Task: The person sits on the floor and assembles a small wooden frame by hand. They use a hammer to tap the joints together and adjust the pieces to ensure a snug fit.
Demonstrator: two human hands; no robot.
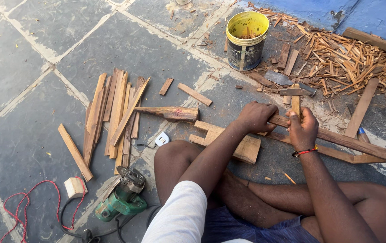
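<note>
Gripping hammer point(295, 96) in right hand point(302, 128), left hand point(256, 116) clamped on long wood strip point(337, 138) on stone floor point(31, 67); bucket point(246, 40), scrap pile point(346, 58) beyond, planks point(114, 112), green power saw point(123, 198) left.

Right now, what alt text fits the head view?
A seated person's left hand steadies a long wooden strip on the stone floor while the right hand grips a hammer. Nearby lie wood slats, a green power saw and a yellow bucket.

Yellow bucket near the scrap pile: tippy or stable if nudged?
The yellow bucket stands upright on flat stone, so it is probably stable. It is taller than wide and seems to hold only a few wood scraps, so it is likely light and may slide or tip under a high push.
</note>
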